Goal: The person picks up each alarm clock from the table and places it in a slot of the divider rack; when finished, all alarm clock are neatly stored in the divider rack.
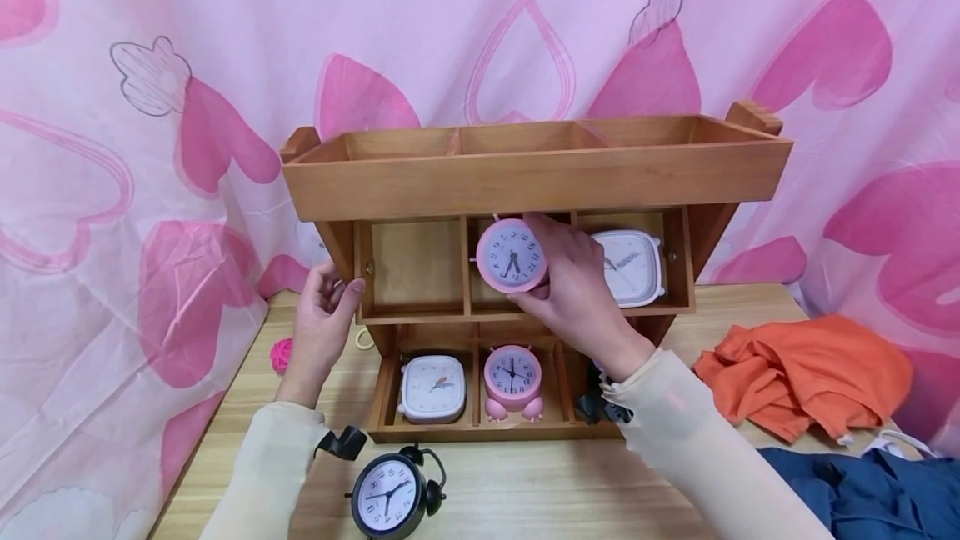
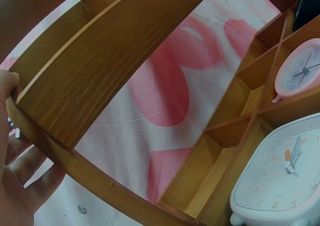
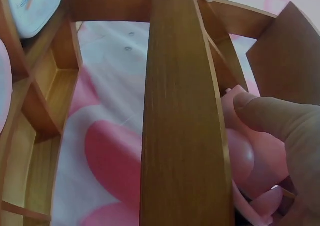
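Note:
My right hand (image 1: 581, 290) grips a round pink alarm clock (image 1: 513, 257) at the middle compartment of the middle tier of a wooden shelf (image 1: 536, 182). In the right wrist view the thumb presses on the clock's pink body (image 3: 262, 151), and its rounded feet show. At the shelf's left upright, my left hand (image 1: 322, 307) holds the wood, thumb in front and fingers on the other side. A white clock (image 1: 637, 277) stands in the right compartment of that tier. Below are another white clock (image 1: 433, 390) and a pink clock (image 1: 513, 377).
In front of the shelf, a black twin-bell alarm clock (image 1: 390, 494) lies on the wooden table (image 1: 510, 482). Orange cloth (image 1: 810, 369) and dark blue cloth (image 1: 862, 490) lie at the right. A small pink ball (image 1: 281, 355) sits at the left. Behind hangs a heart-patterned curtain (image 1: 442, 32).

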A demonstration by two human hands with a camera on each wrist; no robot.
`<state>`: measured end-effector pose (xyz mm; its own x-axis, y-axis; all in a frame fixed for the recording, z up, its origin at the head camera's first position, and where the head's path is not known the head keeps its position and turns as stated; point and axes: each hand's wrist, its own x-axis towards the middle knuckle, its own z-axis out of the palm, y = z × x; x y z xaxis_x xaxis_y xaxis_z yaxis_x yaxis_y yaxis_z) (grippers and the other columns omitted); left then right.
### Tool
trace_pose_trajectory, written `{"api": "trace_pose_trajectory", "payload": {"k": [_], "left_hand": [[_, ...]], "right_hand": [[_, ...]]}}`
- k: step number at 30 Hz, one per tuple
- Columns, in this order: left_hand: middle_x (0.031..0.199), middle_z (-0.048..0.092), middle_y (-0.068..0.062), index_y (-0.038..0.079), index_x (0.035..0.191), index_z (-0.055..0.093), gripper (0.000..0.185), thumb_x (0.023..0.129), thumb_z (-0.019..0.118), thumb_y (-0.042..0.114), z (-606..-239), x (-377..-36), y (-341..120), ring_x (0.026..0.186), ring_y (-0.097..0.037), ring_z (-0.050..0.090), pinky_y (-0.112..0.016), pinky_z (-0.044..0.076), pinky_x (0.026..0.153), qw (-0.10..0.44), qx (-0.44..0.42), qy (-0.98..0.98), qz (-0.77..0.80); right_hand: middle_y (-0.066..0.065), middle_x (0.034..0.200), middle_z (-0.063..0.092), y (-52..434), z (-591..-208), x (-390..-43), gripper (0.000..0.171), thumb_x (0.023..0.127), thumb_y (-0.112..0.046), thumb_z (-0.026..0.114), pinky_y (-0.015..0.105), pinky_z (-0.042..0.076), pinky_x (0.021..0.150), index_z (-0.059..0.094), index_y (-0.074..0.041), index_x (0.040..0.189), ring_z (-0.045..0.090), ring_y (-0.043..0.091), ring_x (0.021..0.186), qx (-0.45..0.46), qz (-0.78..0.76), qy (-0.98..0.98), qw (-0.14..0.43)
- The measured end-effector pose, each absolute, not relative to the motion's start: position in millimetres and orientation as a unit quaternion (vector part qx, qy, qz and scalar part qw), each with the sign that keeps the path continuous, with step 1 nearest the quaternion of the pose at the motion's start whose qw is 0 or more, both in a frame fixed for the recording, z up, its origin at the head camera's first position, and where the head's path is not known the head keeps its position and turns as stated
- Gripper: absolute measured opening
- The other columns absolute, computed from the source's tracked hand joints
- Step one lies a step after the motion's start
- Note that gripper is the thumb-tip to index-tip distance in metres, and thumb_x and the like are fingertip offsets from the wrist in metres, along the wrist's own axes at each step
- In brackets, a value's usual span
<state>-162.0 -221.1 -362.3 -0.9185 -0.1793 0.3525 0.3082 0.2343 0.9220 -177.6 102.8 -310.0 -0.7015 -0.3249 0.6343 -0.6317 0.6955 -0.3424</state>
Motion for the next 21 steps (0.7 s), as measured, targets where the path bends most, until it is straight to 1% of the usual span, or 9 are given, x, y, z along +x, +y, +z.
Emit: {"api": "trace_pose_trajectory", "payload": {"k": [3, 6, 10, 12, 15, 19, 21], "left_hand": [[0.115, 0.062, 0.012, 0.003, 0.133, 0.046, 0.038, 0.098, 0.059, 0.011, -361.8, -162.0, -220.9, 0.111, 0.001, 0.060, -0.010, 0.047, 0.093, 0.198, -0.040, -0.759, -0.619], [0.115, 0.062, 0.012, 0.003, 0.134, 0.046, 0.039, 0.098, 0.059, 0.012, -361.7, -161.8, -220.8, 0.110, 0.001, 0.060, -0.010, 0.047, 0.092, 0.196, -0.038, -0.760, -0.619], [0.115, 0.062, 0.011, 0.003, 0.135, 0.045, 0.040, 0.099, 0.059, 0.013, -362.3, -161.4, -220.6, 0.109, -0.001, 0.060, -0.010, 0.047, 0.091, 0.194, -0.038, -0.761, -0.618], [0.116, 0.061, 0.011, 0.002, 0.135, 0.044, 0.040, 0.099, 0.059, 0.013, -362.1, -161.3, -220.6, 0.111, 0.000, 0.060, -0.010, 0.047, 0.093, 0.192, -0.039, -0.761, -0.618], [0.117, 0.061, 0.010, 0.003, 0.135, 0.044, 0.040, 0.099, 0.059, 0.013, -362.4, -161.2, -220.5, 0.112, 0.000, 0.059, -0.010, 0.047, 0.093, 0.192, -0.038, -0.762, -0.617], [0.117, 0.061, 0.011, 0.002, 0.136, 0.044, 0.041, 0.099, 0.059, 0.013, -362.6, -161.4, -221.1, 0.112, 0.001, 0.059, -0.010, 0.047, 0.094, 0.196, -0.040, -0.763, -0.614], [0.117, 0.061, 0.011, 0.002, 0.136, 0.044, 0.042, 0.099, 0.059, 0.012, -363.0, -161.8, -221.5, 0.112, 0.002, 0.059, -0.010, 0.046, 0.094, 0.199, -0.043, -0.763, -0.613]], "right_hand": [[0.017, 0.144, 0.048, 103.3, -310.9, -175.4, 0.094, 0.070, -0.025, 0.090, 0.055, 0.033, 0.110, 0.040, -0.004, 0.146, 0.046, 0.036, 0.129, 0.291, 0.267, -0.879, 0.267], [0.019, 0.146, 0.044, 106.1, -312.4, -172.6, 0.088, 0.073, -0.024, 0.088, 0.052, 0.035, 0.112, 0.042, -0.002, 0.145, 0.044, 0.035, 0.133, 0.309, 0.260, -0.877, 0.260], [0.017, 0.150, 0.040, 111.1, -312.9, -167.6, 0.081, 0.077, -0.021, 0.084, 0.049, 0.036, 0.114, 0.044, -0.004, 0.145, 0.037, 0.032, 0.140, 0.317, 0.259, -0.878, 0.246], [0.016, 0.151, 0.040, 113.6, -311.9, -164.9, 0.078, 0.078, -0.019, 0.083, 0.048, 0.035, 0.115, 0.045, -0.006, 0.144, 0.035, 0.031, 0.142, 0.319, 0.258, -0.879, 0.242], [0.015, 0.151, 0.041, 117.4, -310.1, -160.3, 0.074, 0.079, -0.017, 0.082, 0.049, 0.035, 0.115, 0.047, -0.007, 0.143, 0.033, 0.032, 0.144, 0.319, 0.259, -0.878, 0.246], [0.015, 0.148, 0.044, 121.4, -306.7, -154.8, 0.072, 0.077, -0.015, 0.084, 0.050, 0.034, 0.115, 0.049, -0.005, 0.139, 0.036, 0.034, 0.141, 0.327, 0.257, -0.870, 0.267], [0.015, 0.147, 0.045, 122.4, -304.7, -152.6, 0.072, 0.077, -0.015, 0.084, 0.049, 0.034, 0.115, 0.050, -0.004, 0.139, 0.038, 0.034, 0.140, 0.333, 0.259, -0.864, 0.276]]}}
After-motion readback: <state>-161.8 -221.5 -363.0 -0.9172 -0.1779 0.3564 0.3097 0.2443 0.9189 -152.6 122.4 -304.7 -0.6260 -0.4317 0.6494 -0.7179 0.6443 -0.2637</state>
